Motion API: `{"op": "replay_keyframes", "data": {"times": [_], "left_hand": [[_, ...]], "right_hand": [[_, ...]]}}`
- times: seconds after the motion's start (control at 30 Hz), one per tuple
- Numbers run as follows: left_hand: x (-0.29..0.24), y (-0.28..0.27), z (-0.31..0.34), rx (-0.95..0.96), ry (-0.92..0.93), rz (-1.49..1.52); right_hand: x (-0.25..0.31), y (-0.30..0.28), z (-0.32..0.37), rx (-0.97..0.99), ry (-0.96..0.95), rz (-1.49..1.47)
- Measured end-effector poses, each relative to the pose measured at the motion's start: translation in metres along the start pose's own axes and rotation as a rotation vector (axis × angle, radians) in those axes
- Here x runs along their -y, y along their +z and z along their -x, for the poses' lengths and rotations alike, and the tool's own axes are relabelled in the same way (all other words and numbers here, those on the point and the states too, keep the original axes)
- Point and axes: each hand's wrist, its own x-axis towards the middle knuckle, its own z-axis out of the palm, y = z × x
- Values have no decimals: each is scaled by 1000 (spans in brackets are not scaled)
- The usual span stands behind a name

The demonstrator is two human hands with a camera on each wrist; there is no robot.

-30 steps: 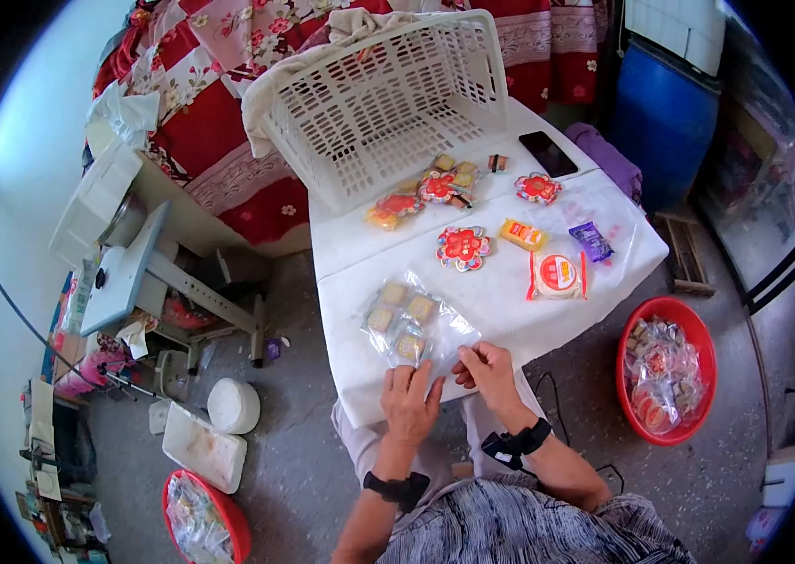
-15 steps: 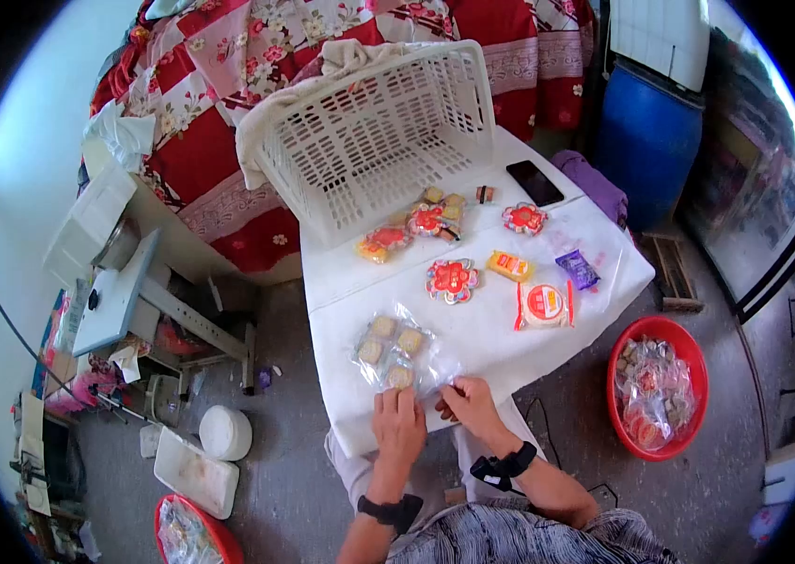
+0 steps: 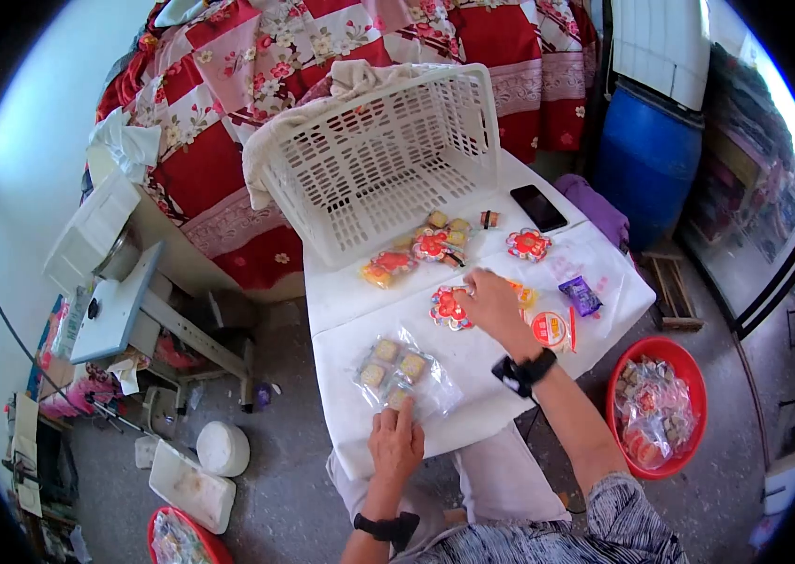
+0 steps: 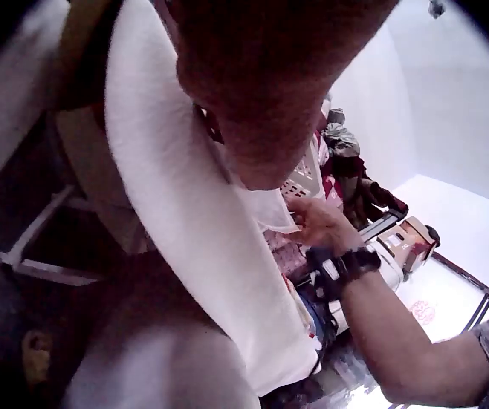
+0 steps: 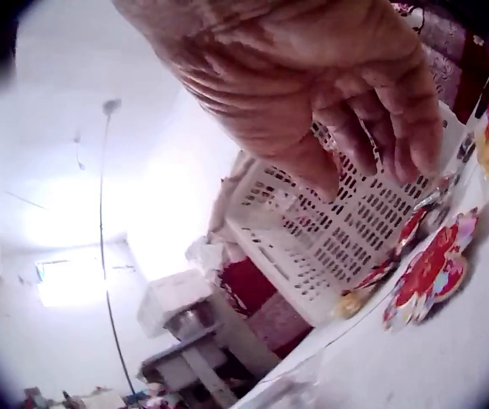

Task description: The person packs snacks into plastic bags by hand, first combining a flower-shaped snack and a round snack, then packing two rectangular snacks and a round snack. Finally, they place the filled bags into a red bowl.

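A clear plastic bag (image 3: 435, 390) with several square biscuits (image 3: 411, 365) lies near the table's front edge. My left hand (image 3: 397, 449) rests its fingertips on the bag's near side, by the lowest biscuit; in the left wrist view this hand is a dark shape hiding its contact. My right hand (image 3: 494, 305) reaches over the table beside a red flower-shaped packet (image 3: 450, 308). In the right wrist view its loosely bent fingers (image 5: 419, 141) hang above that packet with nothing between them and the thumb. Its forearm partly covers a yellow packet (image 3: 524, 297) and a white round-cake packet (image 3: 550, 329).
A white slotted basket (image 3: 322, 226) lies on its side at the table's back. Before it are flower packets and small cakes (image 3: 458, 226). Nearby lie another flower packet (image 3: 529, 244), a purple packet (image 3: 581, 296) and a phone (image 3: 538, 208). Red tubs (image 3: 706, 404) stand on the floor.
My right hand has left the bag's near edge and moved forward to the flower-shaped packet. The left hand stays at the bag.
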Motion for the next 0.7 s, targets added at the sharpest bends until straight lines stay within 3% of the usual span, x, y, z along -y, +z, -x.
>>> {"op": "replay_keyframes", "data": {"times": [0.2, 0.27, 0.33, 0.4, 0.47, 0.7], "left_hand": [[-3, -4, -2, 36, -14, 26], [0, -3, -2, 40, 16, 29], [1, -4, -3, 19, 29, 42], [0, -7, -3, 35, 21, 48], [-2, -7, -3, 49, -3, 65], [0, -5, 0, 47, -22, 64]], "right_hand": [[-17, 62, -101, 38, 52, 228], [-30, 77, -120, 109, 134, 250], [-41, 83, -128, 338, 292, 178], [-53, 92, -124, 280, 262, 224], [-63, 97, -124, 108, -3, 364], [-34, 16, -91, -179, -53, 204]]}}
